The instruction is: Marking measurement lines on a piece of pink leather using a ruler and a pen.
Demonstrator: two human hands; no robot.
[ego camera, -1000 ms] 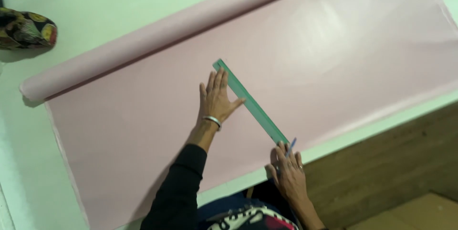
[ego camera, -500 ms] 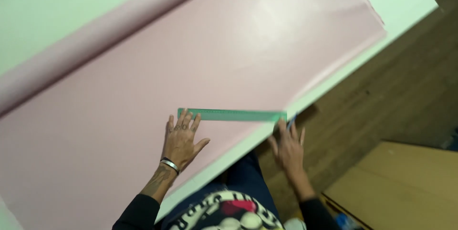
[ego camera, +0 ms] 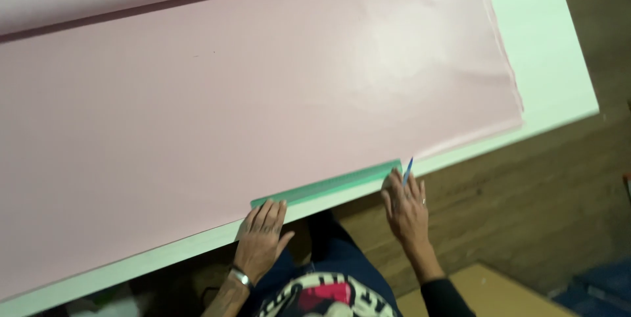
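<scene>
A wide sheet of pink fabric (ego camera: 250,87) lies unrolled over a pale green table (ego camera: 545,47), its rolled part along the far side. A translucent green ruler (ego camera: 328,186) lies along the fabric's near edge at the table's front. My left hand (ego camera: 261,238) rests flat with its fingertips on the ruler's left end. My right hand (ego camera: 405,204) touches the ruler's right end and holds a blue pen (ego camera: 407,171) pointing away from me.
The table's near edge runs diagonally from lower left to the right corner (ego camera: 595,110). Beyond it is brown wooden floor (ego camera: 526,205). A tan board (ego camera: 486,294) lies on the floor at the bottom right.
Both hands have slid the ruler down to the near edge of the fabric. The view has swung, so the table corner now shows at the right.
</scene>
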